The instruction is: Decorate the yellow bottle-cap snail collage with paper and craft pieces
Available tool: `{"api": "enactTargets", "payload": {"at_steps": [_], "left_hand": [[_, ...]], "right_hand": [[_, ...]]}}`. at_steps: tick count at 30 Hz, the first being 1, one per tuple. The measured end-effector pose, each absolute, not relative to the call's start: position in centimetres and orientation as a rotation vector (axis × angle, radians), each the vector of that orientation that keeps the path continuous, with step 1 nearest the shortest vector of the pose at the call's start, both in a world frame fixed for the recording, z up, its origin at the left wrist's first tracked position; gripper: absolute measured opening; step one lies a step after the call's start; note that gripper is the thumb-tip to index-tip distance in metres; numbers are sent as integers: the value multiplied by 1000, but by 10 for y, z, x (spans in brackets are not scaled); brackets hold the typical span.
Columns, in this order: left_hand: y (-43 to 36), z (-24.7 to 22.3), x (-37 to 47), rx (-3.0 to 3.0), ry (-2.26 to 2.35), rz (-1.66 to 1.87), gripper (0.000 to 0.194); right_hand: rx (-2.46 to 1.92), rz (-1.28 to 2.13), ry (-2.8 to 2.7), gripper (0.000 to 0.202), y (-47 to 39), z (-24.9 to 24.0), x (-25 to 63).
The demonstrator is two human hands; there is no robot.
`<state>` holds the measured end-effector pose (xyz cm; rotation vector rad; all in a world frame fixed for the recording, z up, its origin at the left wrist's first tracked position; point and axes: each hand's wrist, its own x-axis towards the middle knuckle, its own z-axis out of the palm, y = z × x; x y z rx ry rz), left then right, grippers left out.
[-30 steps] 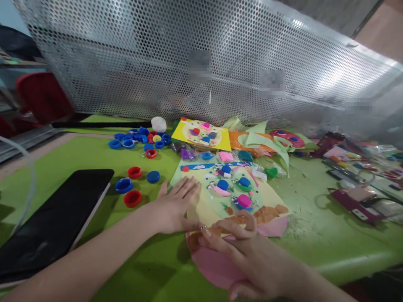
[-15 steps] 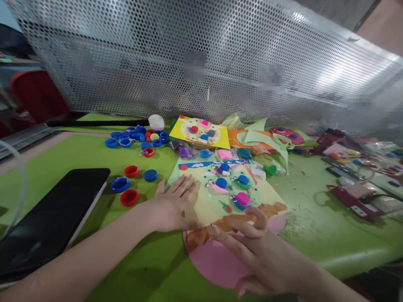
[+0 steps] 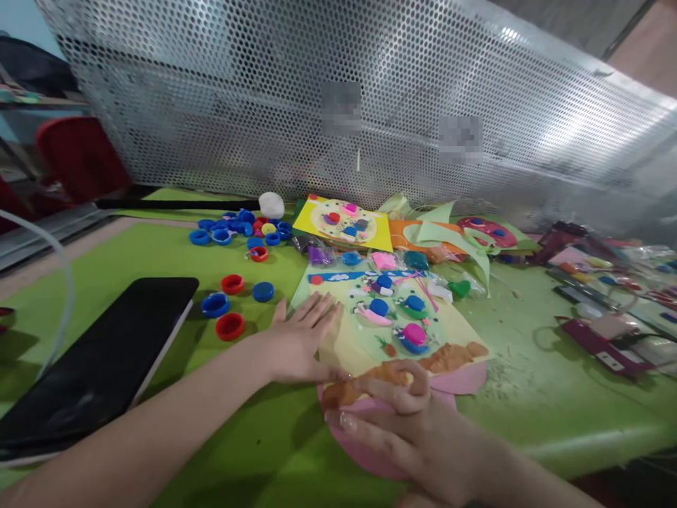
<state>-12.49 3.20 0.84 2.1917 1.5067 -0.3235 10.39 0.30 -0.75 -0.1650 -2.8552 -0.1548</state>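
A pale yellow sheet point(image 3: 343, 346) lies in front of me, decorated with blue and pink bottle caps, modelling clay shapes and a blue strip at its top. My left hand point(image 3: 301, 342) rests flat on its left side, fingers spread. Along the lower edge runs a band of brown clay point(image 3: 458, 356). My right hand point(image 3: 407, 423) is over that band, its fingers stretched out and touching the clay near its left end. Pink paper point(image 3: 364, 451) sticks out below the sheet, partly covered by my right hand.
Loose bottle caps point(image 3: 230, 326) and a black tablet point(image 3: 106, 353) lie to the left. Behind are a yellow card point(image 3: 370, 233), bagged clay point(image 3: 383, 261) and a perforated metal panel point(image 3: 264, 106). A maroon power strip point(image 3: 606, 349) sits at the right.
My right hand has moved left and slightly down along the brown clay. The left hand stays on the sheet. The whole view has shifted a little.
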Motion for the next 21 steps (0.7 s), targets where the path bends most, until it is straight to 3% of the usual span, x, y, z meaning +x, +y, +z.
{"api": "enactTargets", "payload": {"at_steps": [10,21], "left_hand": [[33,10,-124,2184,1491,-335,102],[32,9,-123,2193,1496,-354,98]], "right_hand": [[-284,-106,-2918,77,4,-9,102],[-290,256,-2993,79,6,-12,105]]}}
